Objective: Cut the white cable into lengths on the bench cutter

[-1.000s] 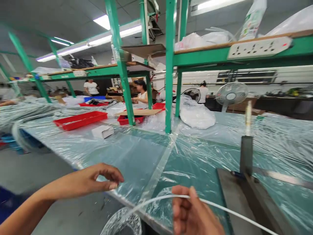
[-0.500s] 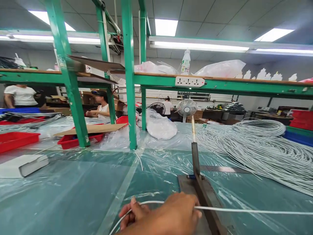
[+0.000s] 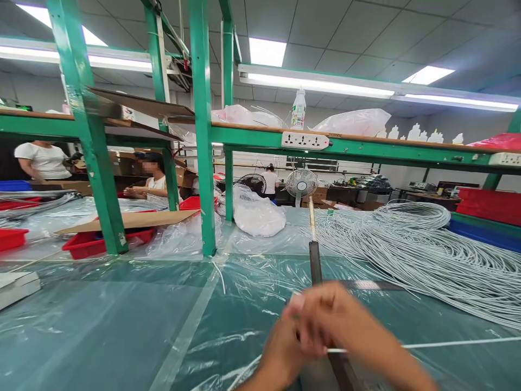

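My left hand (image 3: 285, 339) reaches in from the bottom and is closed on a thin white cable (image 3: 459, 343). The cable runs in from the right edge, passes behind my right forearm and shows again by the left fingers. More of it loops away at the lower left. Directly against the left hand, my right hand (image 3: 337, 312) has its fingers curled in; motion blurs them, and what they hold is hidden. Both hands are in front of a lever cutter on a metal base, whose dark upright handle (image 3: 315, 262) rises behind them. Its base is mostly covered.
Large coils of grey-white cable (image 3: 411, 239) lie on the right, near red bins (image 3: 488, 205). A metal ruler (image 3: 370, 285) lies behind my hands. Green posts (image 3: 207, 163) carry a shelf with a power strip (image 3: 305, 140). Several people are in the background.
My hands have come together in front of the cutter, with the right forearm now reaching in from the lower right. The view has shifted, so the scene sits further left.
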`<state>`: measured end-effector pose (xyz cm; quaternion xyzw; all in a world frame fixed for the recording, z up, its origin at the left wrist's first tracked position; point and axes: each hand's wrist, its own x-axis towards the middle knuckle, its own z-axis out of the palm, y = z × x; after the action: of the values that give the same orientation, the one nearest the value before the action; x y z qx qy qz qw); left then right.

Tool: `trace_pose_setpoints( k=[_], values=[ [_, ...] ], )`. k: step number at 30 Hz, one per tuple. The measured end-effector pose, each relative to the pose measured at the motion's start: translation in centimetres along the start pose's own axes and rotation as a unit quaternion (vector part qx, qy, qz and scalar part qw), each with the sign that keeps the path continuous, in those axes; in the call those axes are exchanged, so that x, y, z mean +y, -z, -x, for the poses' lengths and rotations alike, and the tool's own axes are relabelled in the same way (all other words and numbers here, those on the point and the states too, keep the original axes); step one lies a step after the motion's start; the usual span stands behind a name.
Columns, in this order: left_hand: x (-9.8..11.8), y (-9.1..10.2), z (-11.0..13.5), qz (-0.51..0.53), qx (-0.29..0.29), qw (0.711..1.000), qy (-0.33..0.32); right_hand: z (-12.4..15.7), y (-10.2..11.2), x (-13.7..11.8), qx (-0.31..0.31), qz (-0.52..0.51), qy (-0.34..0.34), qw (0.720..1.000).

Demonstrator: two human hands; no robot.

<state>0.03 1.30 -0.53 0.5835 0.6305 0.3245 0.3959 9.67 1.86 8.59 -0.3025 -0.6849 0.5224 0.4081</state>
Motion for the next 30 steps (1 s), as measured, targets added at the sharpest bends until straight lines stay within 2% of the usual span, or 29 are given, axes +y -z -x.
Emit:
trace_pose_setpoints(
  k=[1,3,5,7,11,15,18,21,26,30],
  values=[
    [0.0,-0.1,-0.1,-0.008,0.008,1.0,0.004,-1.0,2.3,-0.9,0.015,0.039,-0.006,0.999],
    [-0.1,-0.2,-0.3,-0.03,0.031,0.999,0.022,-4.4,6.4,-1.9,0.159,0.062,0.003,0.985],
    [0.0,-0.2,-0.4,-0.044,0.03,0.997,0.051,-8.4,9.7,-2.0,0.241,0.051,-0.019,0.969],
    [0.1,-0.3,-0.5,-0.054,0.015,0.995,0.078,-12.2,11.7,-1.3,0.269,0.031,-0.065,0.96],
    [0.2,-0.5,-0.8,-0.063,0.024,0.993,0.096,-16.9,12.6,0.4,0.258,-0.014,-0.138,0.956],
    [-0.1,-0.8,-1.1,-0.067,0.027,0.993,0.092,-19.0,11.9,1.0,0.228,-0.045,-0.165,0.959],
    [-0.5,-0.9,-1.3,-0.052,0.03,0.995,0.078,-19.3,11.5,0.7,0.23,-0.05,-0.173,0.956],
    [-0.8,-0.8,-1.5,-0.033,0.024,0.998,0.056,-18.2,11.5,-0.2,0.226,-0.063,-0.164,0.958],
    [-1.8,-1.0,-2.0,0.014,0.006,1.0,0.022,-13.9,12.3,-2.7,0.189,-0.108,-0.109,0.97],
    [-1.8,-1.5,-1.9,0.0,0.028,1.0,0.014,-9.7,12.7,-4.9,0.175,-0.14,-0.084,0.971]
  ],
)
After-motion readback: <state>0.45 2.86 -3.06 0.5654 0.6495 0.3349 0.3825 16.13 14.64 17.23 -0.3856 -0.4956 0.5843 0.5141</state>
